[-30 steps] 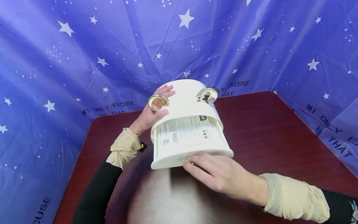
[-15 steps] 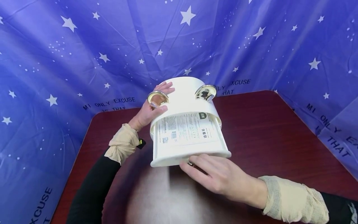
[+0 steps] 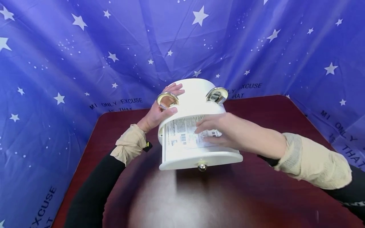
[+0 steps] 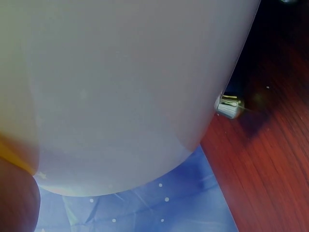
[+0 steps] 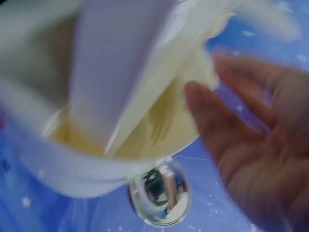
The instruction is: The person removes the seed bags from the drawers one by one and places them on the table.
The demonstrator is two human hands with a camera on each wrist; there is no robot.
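A white box (image 3: pixel 196 91) with a rounded top and two gold ear-like discs stands on the table. Its drawer (image 3: pixel 182 163) is pulled out toward me, with a small round gold knob (image 3: pixel 202 167) on the front. In the drawer lies a flat white packet (image 3: pixel 182 128) printed with text and a barcode. My left hand (image 3: pixel 159 110) rests on the box's upper left, its straight fingers behind the left disc and thumb in front. My right hand (image 3: pixel 231 129) hovers over the packet's right part, fingers extended and spread, hiding some print. The right wrist view shows that hand blurred beside the drawer.
The box stands on a dark red wooden table (image 3: pixel 271 120). A small gold foot (image 4: pixel 231 106) shows under its side in the left wrist view. Blue star-printed curtains (image 3: pixel 137 31) hang behind and to both sides.
My right hand has let go of the drawer knob and moved up and over the drawer, above the packet. The left hand stays on the box. The view has shifted slightly.
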